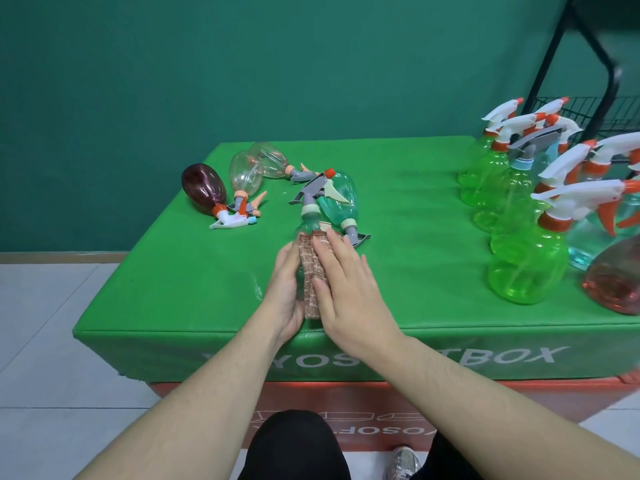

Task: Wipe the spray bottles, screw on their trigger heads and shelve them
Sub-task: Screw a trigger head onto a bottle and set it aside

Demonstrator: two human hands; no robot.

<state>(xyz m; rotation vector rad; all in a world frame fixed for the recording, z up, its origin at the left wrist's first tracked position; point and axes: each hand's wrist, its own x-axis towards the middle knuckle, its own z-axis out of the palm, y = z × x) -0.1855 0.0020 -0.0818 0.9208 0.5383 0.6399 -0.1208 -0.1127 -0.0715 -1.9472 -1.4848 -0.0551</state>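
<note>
1. A teal spray bottle [309,227] lies on the green desk [398,237] near its front edge, neck pointing away from the person, with a grey trigger head [313,188] on it.
2. A brown cloth [312,271] is wrapped over the bottle's body.
3. The left hand [285,292] cups the bottle's left side, fingers curled round it.
4. The right hand [346,289] lies flat on the cloth with straight fingers, pressing it onto the bottle.
5. A second teal bottle [341,199] lies on its side, touching the held bottle on the right.
6. Left of the held bottle lie a dark red bottle [204,187] and two clear bottles [256,166].
7. Far right of it stand green bottles [526,265] with white trigger heads.
8. Behind those is a black wire rack [588,112].
</note>
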